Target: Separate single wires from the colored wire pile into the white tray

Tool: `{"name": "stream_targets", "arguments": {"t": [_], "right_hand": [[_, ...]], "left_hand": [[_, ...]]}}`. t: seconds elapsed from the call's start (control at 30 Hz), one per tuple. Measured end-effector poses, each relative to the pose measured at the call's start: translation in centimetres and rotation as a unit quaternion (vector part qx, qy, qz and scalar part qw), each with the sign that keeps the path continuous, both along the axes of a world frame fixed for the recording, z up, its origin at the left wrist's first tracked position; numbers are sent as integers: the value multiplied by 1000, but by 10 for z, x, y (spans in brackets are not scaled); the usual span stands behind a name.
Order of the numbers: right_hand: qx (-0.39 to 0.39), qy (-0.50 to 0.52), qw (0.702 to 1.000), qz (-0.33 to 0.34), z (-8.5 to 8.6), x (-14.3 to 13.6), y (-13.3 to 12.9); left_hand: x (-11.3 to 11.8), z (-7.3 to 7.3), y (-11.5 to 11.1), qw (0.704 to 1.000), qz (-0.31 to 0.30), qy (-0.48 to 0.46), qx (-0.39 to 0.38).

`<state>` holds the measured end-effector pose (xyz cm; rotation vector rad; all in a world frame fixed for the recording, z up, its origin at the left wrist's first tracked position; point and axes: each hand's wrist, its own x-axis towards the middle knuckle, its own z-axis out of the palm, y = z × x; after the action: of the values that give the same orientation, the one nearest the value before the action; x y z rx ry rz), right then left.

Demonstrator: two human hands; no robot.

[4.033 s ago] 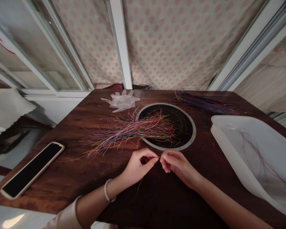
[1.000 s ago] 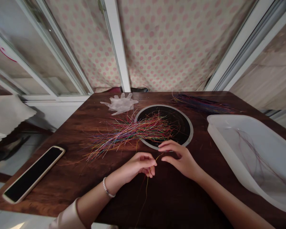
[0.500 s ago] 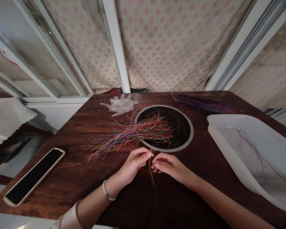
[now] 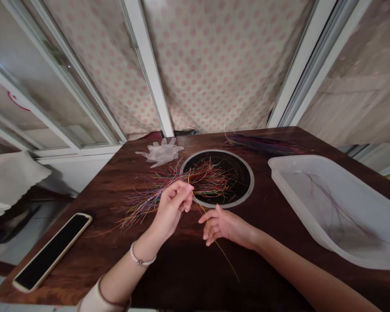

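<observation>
My left hand [image 4: 173,207] pinches a thin yellow wire [image 4: 226,256] between thumb and fingertips, above the near edge of a round black inset plate. A short tip of the wire sticks up past the pinch, and its long end slants down to the right. A red strand seems to run along with it. My right hand [image 4: 229,227] is open beside the wire, its fingers apart; whether they touch the strand I cannot tell. Behind my left hand lies a big loose bundle of coloured wires [image 4: 211,178], partly hidden by that hand.
The bundle lies across the round plate [image 4: 245,190] set in the wooden table [image 4: 117,255]. A white plastic tub [image 4: 299,216] with a few wires stands right. Darker wires [image 4: 266,144] lie at the back, a clear glove [image 4: 162,152] back left, a phone [image 4: 53,251] left.
My left hand has risen and moved left with the wire, drawing it slantwise. My right hand has dropped slightly and its fingers have spread. The camera view has shifted a little.
</observation>
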<state>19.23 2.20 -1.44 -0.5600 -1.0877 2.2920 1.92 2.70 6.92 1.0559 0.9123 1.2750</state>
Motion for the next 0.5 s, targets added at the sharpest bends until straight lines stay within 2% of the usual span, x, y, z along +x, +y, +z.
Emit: {"name": "stream_targets", "arguments": {"t": [0.13,0.27,0.33,0.4,0.5], "right_hand": [[-21,2,1000,-13,-3,0,5],[-29,-22,998,-53,-8,-1,10],[-28,-31,996,-73,-11,-2,13],[-21,-38,995,-89,-14,-5,15],[-16,-49,989,-135,-20,-9,16]], "left_hand": [[13,43,18,997,-32,-32,62],[60,78,40,983,-97,-125,95],[91,89,51,974,-150,-163,51],[124,97,63,953,-236,-186,-33],[176,100,83,894,-333,-251,-167]]}}
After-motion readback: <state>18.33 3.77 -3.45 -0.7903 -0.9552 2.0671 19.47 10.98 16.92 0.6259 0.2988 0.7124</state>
